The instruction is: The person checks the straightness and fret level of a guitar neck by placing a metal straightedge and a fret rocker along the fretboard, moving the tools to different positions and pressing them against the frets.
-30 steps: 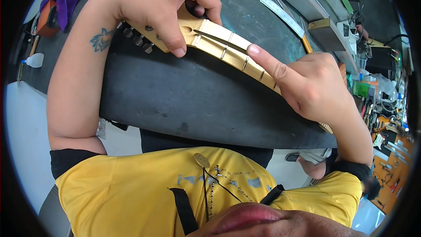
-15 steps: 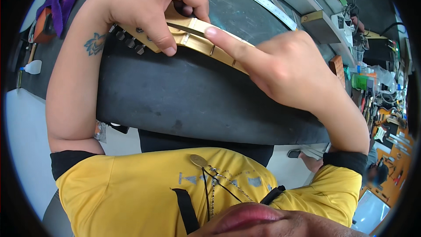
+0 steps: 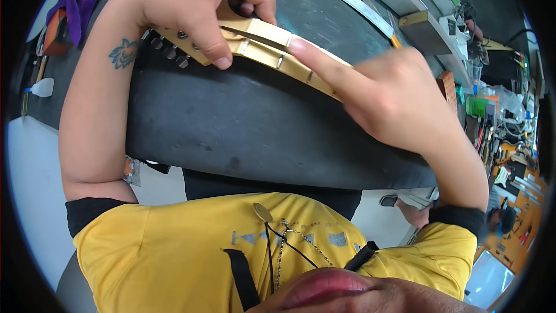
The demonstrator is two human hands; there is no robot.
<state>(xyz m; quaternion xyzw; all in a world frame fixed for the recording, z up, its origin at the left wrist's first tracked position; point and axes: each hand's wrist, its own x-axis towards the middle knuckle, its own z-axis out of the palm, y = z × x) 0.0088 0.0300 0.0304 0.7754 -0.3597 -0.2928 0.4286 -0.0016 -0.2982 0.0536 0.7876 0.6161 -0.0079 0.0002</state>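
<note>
Left hand (image 3: 197, 8) pinches a thin blade (image 3: 255, 36) on the neck (image 3: 272, 52) near its pegs (image 3: 168, 49) | right hand (image 3: 388, 95) loosely curled, forefinger pressing neck's frets | neck lies on bench (image 3: 260, 133) | progress: fret work looks mid-way, extent unclear

**Packages at the bench's far right**

A green box (image 3: 478, 106) stands at the right edge of the workbench, with clear plastic bags (image 3: 505, 102) just beside it. No labels, signs or screens can be made out elsewhere.
</note>
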